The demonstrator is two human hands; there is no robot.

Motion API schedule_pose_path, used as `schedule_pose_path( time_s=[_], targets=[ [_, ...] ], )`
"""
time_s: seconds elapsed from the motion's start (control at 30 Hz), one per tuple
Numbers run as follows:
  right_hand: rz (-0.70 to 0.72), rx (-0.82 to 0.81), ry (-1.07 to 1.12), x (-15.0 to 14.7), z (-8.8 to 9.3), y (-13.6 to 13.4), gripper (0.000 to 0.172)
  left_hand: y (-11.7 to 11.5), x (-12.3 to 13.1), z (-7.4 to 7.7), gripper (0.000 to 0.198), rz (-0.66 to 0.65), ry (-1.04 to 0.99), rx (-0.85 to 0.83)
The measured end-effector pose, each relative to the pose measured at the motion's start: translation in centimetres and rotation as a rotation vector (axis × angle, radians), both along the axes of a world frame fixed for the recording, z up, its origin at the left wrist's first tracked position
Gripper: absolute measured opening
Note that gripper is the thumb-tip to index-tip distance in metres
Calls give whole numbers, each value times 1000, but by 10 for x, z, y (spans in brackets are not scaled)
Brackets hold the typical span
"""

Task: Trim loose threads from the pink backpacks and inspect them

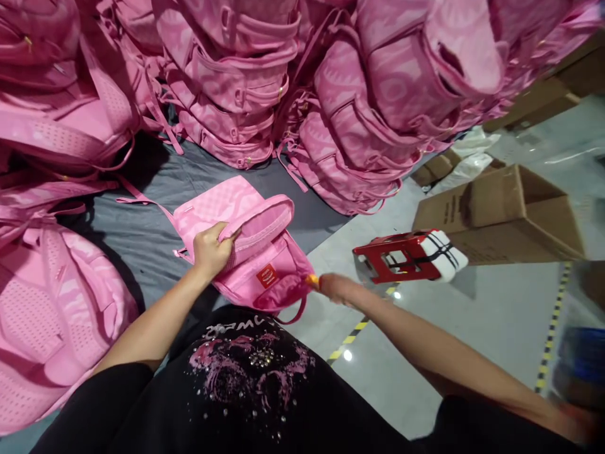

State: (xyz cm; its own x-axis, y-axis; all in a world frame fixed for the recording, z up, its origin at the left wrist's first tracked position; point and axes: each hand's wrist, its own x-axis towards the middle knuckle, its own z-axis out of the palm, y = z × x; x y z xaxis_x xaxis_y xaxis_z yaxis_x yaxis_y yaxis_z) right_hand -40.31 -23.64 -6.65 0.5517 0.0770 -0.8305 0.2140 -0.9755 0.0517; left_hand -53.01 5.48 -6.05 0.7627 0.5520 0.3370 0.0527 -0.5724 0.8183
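Note:
A small pink backpack (288, 252) lies unzipped on the grey cloth in front of me, its opening turned toward me. My left hand (212, 251) is closed on the edge of its raised front panel and holds it up. Inside, a red label (268, 275) shows on the pink lining. At the bag's right edge, my right hand (338, 289) is closed and blurred. A small orange-yellow object (312, 281) sticks out from its fingers and meets the bag's rim; its kind is unclear.
Stacked pink backpacks (241, 88) line the far side of the grey cloth (155, 252), with more at left. To the right are a red and white car-shaped object (401, 258), an open cardboard box (482, 217) and yellow-black floor tape (350, 340).

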Motion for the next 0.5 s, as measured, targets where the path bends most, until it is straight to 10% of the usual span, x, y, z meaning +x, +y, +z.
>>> schedule_pose_path(
  time_s=[0.13, 0.33, 0.5],
  targets=[
    [-230, 129, 314, -41, -7, -33, 52, -6, 5, -3, 19, -30, -8, -22],
    [-1218, 951, 681, -41, -48, -6, 48, -14, 20, 1, 16, -165, -84, -19],
    [-1417, 1109, 701, -50, -70, 1, 46, -13, 28, 5, 15, -160, -75, 4]
  ],
)
